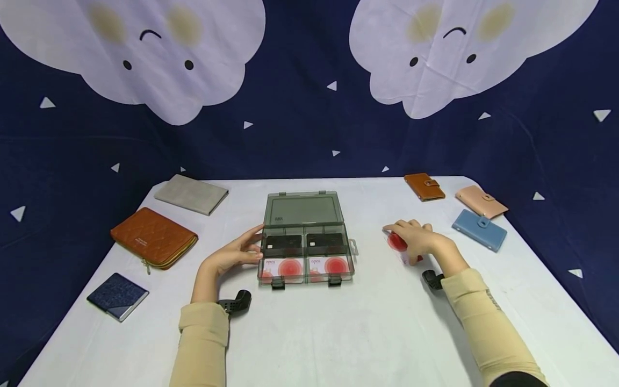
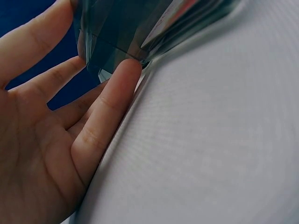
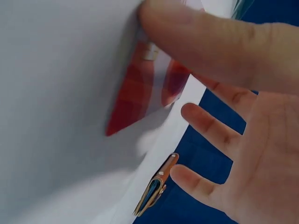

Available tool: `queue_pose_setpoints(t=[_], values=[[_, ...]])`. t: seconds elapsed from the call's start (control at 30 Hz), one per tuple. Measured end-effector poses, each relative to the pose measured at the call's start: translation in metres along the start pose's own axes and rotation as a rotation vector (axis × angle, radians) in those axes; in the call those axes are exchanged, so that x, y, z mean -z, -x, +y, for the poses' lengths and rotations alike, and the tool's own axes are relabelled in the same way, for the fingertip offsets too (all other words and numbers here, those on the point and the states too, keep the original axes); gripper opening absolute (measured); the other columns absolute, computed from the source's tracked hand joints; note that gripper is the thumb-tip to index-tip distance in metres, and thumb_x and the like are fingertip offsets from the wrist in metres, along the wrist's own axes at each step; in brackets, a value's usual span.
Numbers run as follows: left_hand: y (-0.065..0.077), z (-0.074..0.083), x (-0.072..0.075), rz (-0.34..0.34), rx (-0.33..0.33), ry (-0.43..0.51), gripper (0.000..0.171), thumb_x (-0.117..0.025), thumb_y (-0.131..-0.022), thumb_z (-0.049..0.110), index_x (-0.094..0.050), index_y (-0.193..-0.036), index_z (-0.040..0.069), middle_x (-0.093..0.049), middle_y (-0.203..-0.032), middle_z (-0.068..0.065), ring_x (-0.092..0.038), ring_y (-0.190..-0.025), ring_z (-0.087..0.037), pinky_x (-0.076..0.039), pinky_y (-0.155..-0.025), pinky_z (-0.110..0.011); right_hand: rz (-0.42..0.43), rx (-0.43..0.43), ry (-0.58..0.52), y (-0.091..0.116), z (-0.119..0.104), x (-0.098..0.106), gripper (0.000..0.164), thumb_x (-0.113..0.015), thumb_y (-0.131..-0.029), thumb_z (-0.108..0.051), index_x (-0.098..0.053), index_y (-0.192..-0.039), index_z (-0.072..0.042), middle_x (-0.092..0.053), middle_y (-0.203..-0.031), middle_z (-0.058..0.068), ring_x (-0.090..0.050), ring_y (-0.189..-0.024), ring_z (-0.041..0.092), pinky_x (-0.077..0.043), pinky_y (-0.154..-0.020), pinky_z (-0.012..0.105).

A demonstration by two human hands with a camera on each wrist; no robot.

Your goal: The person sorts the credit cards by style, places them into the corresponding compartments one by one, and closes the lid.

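A clear, grey-tinted plastic card case (image 1: 306, 250) lies with its lid raised toward the back. Two black cards (image 1: 283, 245) fill its rear compartments, and white cards with red circles (image 1: 290, 267) show in the front ones. My left hand (image 1: 235, 252) touches the case's left wall with fairly straight fingers; the left wrist view has fingertips (image 2: 128, 67) right at its lower corner. Off to the right, my right hand (image 1: 415, 237) pinches a red-and-white chip card (image 3: 135, 93) between thumb and fingers, close over the table. The hand covers part of this card.
On the left lie a grey wallet (image 1: 191, 194), a brown zip wallet (image 1: 153, 236) and a dark blue card holder (image 1: 117, 295). Brown (image 1: 425, 186), pink (image 1: 481, 201) and blue (image 1: 480, 230) snap card holders lie at the right. A dark blue curtain (image 1: 309, 145) hangs behind the white table (image 1: 338, 333).
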State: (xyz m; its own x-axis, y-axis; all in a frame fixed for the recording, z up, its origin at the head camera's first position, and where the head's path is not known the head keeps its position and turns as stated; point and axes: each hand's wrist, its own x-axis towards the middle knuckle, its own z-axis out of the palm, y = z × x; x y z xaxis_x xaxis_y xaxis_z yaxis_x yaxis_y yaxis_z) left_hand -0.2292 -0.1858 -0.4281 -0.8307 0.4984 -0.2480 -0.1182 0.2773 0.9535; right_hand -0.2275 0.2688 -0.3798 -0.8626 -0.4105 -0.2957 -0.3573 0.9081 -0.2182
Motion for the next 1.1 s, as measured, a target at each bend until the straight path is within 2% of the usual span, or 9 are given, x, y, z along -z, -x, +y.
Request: queue_pose_setpoints(t=[0.17,0.3,0.4,0.47,0.6,0.73,0.87,1.0,1.1], values=[[0.0,0.001,-0.001,0.002,0.003,0.002,0.087,-0.065,-0.084,0.01,-0.01,-0.15,0.019,-0.01,-0.152,-0.02,-0.046,-0.106,-0.019,-0.042,-0.087,-0.035,0.048,-0.012,-0.003,-0.006,-0.004,0.001,0.086,-0.083,-0.053,-0.004,-0.048,-0.131,-0.009,-0.045,-0.12,0.017,-0.039,-0.105,0.037,-0.028,-0.071,0.045],[-0.001,0.001,-0.001,-0.006,0.003,0.02,0.087,-0.064,-0.084,0.008,-0.009,-0.15,0.019,-0.009,-0.152,-0.021,-0.047,-0.103,-0.017,-0.043,-0.086,-0.033,0.16,-0.021,-0.072,-0.011,-0.006,-0.002,0.074,-0.087,-0.057,-0.017,-0.054,-0.122,-0.005,-0.049,-0.113,0.018,-0.041,-0.102,0.038,-0.028,-0.072,0.048],[-0.001,0.002,-0.001,-0.009,0.001,0.028,0.087,-0.063,-0.084,0.008,-0.008,-0.15,0.018,-0.008,-0.152,-0.021,-0.048,-0.1,-0.015,-0.043,-0.084,-0.031,0.24,-0.021,-0.157,-0.014,-0.007,-0.003,0.056,-0.081,-0.067,-0.014,-0.057,-0.116,-0.003,-0.057,-0.11,0.018,-0.048,-0.1,0.036,-0.028,-0.075,0.05],[-0.001,0.002,-0.001,-0.011,0.0,0.031,0.086,-0.063,-0.085,0.008,-0.008,-0.15,0.018,-0.007,-0.152,-0.021,-0.048,-0.099,-0.014,-0.043,-0.083,-0.03,0.279,-0.011,-0.243,-0.015,-0.007,-0.002,0.041,-0.074,-0.074,-0.01,-0.059,-0.111,-0.001,-0.061,-0.102,0.017,-0.052,-0.094,0.033,-0.031,-0.077,0.05],[0.0,0.001,-0.001,-0.008,-0.001,0.026,0.087,-0.064,-0.084,0.009,-0.008,-0.15,0.018,-0.008,-0.152,-0.021,-0.048,-0.099,-0.015,-0.043,-0.085,-0.032,0.346,0.0,-0.459,-0.015,-0.013,0.004,0.021,-0.065,-0.083,-0.005,-0.061,-0.102,0.002,-0.063,-0.092,0.016,-0.054,-0.084,0.025,-0.042,-0.075,0.039],[0.0,0.001,0.0,0.003,0.0,0.006,0.088,-0.066,-0.084,0.011,-0.009,-0.15,0.019,-0.009,-0.152,-0.021,-0.046,-0.105,-0.018,-0.04,-0.09,-0.036,0.396,-0.025,-0.618,-0.012,-0.027,0.011,0.025,-0.062,-0.086,-0.006,-0.057,-0.109,0.002,-0.06,-0.089,0.015,-0.052,-0.078,0.02,-0.043,-0.068,0.029],[0.0,0.001,0.0,0.006,-0.001,0.009,0.087,-0.066,-0.083,0.01,-0.01,-0.15,0.019,-0.01,-0.152,-0.021,-0.045,-0.106,-0.019,-0.04,-0.09,-0.036,0.446,-0.027,-0.726,-0.011,-0.045,0.015,0.033,-0.062,-0.085,-0.003,-0.054,-0.117,0.001,-0.053,-0.091,0.013,-0.046,-0.077,0.019,-0.041,-0.068,0.025],[0.0,0.001,0.0,0.002,-0.004,0.011,0.088,-0.066,-0.083,0.01,-0.01,-0.15,0.018,-0.01,-0.152,-0.021,-0.046,-0.104,-0.017,-0.04,-0.088,-0.034,0.454,0.035,-0.829,-0.012,-0.061,0.014,0.038,-0.061,-0.085,0.002,-0.052,-0.122,0.003,-0.052,-0.099,0.016,-0.047,-0.074,0.017,-0.041,-0.064,0.022],[0.0,0.002,0.0,0.0,-0.004,0.011,0.088,-0.066,-0.083,0.01,-0.01,-0.15,0.018,-0.01,-0.152,-0.021,-0.046,-0.102,-0.016,-0.04,-0.088,-0.033,0.417,0.097,-0.893,-0.012,-0.074,0.012,0.041,-0.06,-0.084,0.004,-0.051,-0.125,0.004,-0.051,-0.099,0.018,-0.048,-0.067,0.014,-0.042,-0.062,0.022]])
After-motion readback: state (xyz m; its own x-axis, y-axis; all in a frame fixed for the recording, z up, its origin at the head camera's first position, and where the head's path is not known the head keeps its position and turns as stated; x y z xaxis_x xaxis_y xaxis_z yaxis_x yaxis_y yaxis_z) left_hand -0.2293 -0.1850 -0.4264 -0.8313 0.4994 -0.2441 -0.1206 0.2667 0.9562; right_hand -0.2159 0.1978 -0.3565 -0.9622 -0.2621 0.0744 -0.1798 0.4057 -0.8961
